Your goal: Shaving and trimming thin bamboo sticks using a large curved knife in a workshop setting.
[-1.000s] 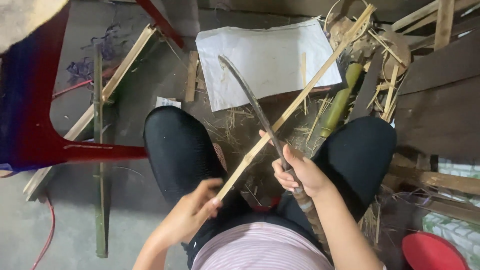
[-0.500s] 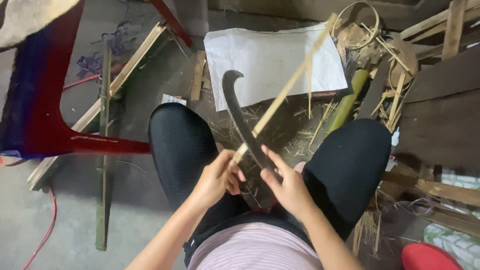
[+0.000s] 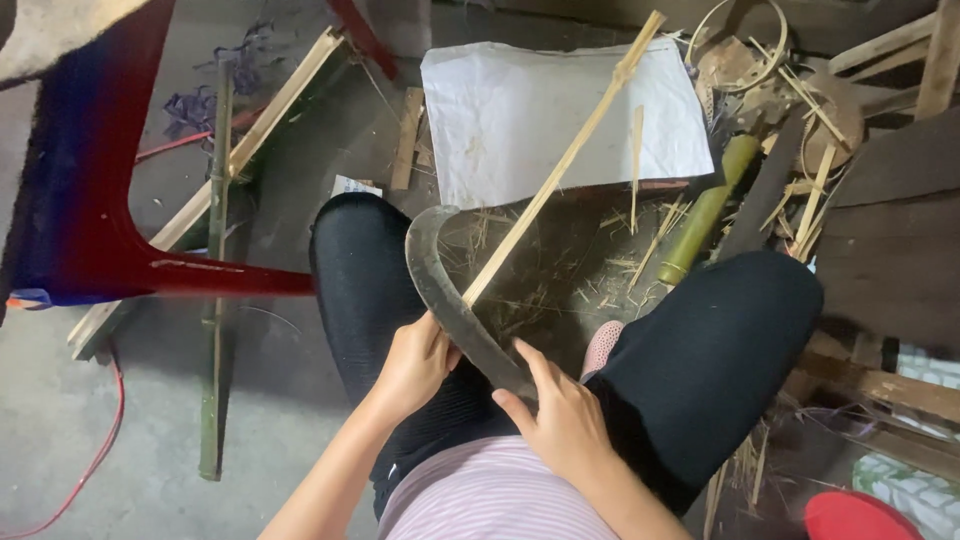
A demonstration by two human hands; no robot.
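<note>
While seated low over the floor: right hand (image 3: pixel 565 420) wrapped around the near end of a curved knife (image 3: pixel 445 295), forefinger along the blade; left hand (image 3: pixel 415 365) pinching a bamboo strip (image 3: pixel 560 165) against it. Strip slanting far-right across white sheeting (image 3: pixel 520 120). Red chair (image 3: pixel 90 200) at left.

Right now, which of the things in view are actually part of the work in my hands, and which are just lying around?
In hand:
left hand on the thin bamboo strip
right hand gripping the curved knife, blade against the strip

Lying about:
white sheet
green bamboo piece
long green pole
wooden slat
red chair
bamboo hoop
red cable
</note>
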